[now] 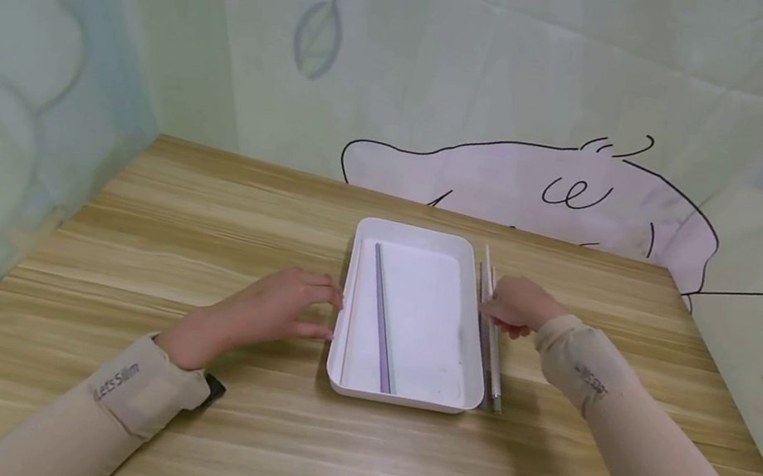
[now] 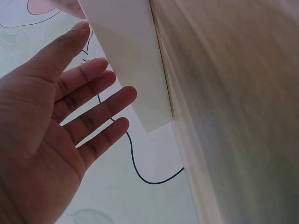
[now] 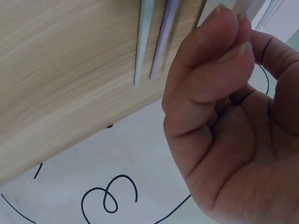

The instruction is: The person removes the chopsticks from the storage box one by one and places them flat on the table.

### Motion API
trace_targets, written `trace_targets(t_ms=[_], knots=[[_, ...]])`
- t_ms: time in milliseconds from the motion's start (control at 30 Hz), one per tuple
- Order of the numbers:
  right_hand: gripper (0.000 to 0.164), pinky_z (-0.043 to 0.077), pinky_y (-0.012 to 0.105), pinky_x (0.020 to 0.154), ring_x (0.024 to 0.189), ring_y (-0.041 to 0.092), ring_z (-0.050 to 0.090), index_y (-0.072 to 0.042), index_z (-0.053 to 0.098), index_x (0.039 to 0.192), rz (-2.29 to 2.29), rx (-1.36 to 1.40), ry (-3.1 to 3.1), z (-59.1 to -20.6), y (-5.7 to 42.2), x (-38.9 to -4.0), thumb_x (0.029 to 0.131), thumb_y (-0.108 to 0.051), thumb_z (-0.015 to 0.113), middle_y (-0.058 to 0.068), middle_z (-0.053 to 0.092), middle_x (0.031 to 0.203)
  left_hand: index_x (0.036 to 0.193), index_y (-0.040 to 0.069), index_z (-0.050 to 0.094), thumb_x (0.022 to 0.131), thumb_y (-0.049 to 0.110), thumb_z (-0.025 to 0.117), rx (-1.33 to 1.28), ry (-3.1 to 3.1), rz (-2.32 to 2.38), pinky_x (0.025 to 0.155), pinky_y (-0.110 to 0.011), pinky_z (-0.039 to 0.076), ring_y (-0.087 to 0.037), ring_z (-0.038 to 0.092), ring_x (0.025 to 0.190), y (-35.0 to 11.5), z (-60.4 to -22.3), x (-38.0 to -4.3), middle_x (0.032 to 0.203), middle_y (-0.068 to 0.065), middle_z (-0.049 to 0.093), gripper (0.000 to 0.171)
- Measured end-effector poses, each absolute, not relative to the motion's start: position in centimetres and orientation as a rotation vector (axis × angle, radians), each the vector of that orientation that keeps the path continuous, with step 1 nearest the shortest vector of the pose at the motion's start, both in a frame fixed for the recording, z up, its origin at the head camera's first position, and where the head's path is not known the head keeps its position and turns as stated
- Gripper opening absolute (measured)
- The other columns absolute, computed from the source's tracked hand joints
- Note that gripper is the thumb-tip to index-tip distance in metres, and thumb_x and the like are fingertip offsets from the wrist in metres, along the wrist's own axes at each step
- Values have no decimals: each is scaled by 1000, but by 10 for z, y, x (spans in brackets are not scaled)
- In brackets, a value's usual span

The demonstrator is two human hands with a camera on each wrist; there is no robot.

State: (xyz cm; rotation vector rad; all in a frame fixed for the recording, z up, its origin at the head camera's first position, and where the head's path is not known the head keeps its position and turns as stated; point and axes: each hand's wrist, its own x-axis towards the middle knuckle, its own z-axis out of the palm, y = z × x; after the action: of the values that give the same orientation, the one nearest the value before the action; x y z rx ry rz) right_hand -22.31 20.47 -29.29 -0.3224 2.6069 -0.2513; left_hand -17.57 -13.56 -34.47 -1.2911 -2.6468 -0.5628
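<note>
A white rectangular tray (image 1: pixel 415 402) lies on the table. Inside it, a purple chopstick (image 1: pixel 381 318) slants alongside a pale green one, and a pinkish chopstick (image 1: pixel 351 317) runs along the left wall. My left hand (image 1: pixel 271 308) has its fingertips at the tray's left wall, fingers spread and loosely bent. Just outside the right wall, my right hand (image 1: pixel 518 305) pinches a pale chopstick (image 1: pixel 487 262) between thumb and fingers. Beneath that hand, a green chopstick (image 3: pixel 144 42) and a purple chopstick (image 3: pixel 164 37) lie side by side on the table.
The wood-grain table (image 1: pixel 203 444) meets printed cloth walls (image 1: pixel 420 51) at the back and sides. A dark strap-like piece (image 1: pixel 214 391) shows under the left wrist. The tray's right wall stands between the right hand and the tray floor.
</note>
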Motion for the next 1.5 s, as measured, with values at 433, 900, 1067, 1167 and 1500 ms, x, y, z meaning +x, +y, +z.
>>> trace_targets(t_ms=[433,900,1067,1167,1500], knots=[[37,36,18,42,43,8,45,-13,48,54,-215,-267,2598,-302,220,-218,91,-18,47,-3,47,49,103,7,69,79,30,77,-1299,-2641,-556,85,-39,56,-21,67,96,-136,-344,-177,107,-5,69,35],[37,37,18,42,42,7,43,-10,51,54,-244,-262,2584,-315,235,-215,91,-15,47,-4,47,47,104,6,69,79,30,77,-1307,-2634,-563,85,-39,56,-20,67,96,-136,-344,-177,107,-5,69,35],[40,37,18,43,42,7,43,-10,53,53,-248,-256,2573,-320,239,-217,93,-17,48,-4,48,47,103,7,69,79,30,77,-1304,-2631,-557,85,-39,56,-21,67,96,-136,-344,-177,107,-5,69,35],[41,37,19,43,42,7,43,-10,53,54,-240,-252,2572,-322,240,-217,94,-18,48,-4,49,47,104,7,69,79,30,77,-1300,-2637,-556,85,-40,56,-21,67,97,-136,-343,-176,108,-5,68,35],[42,38,18,42,43,7,46,-8,53,55,-253,-230,2564,-325,241,-216,95,-19,48,-5,47,48,102,6,69,78,28,78,-1302,-2630,-586,85,-37,56,-21,67,96,-135,-344,-176,106,-6,68,34]])
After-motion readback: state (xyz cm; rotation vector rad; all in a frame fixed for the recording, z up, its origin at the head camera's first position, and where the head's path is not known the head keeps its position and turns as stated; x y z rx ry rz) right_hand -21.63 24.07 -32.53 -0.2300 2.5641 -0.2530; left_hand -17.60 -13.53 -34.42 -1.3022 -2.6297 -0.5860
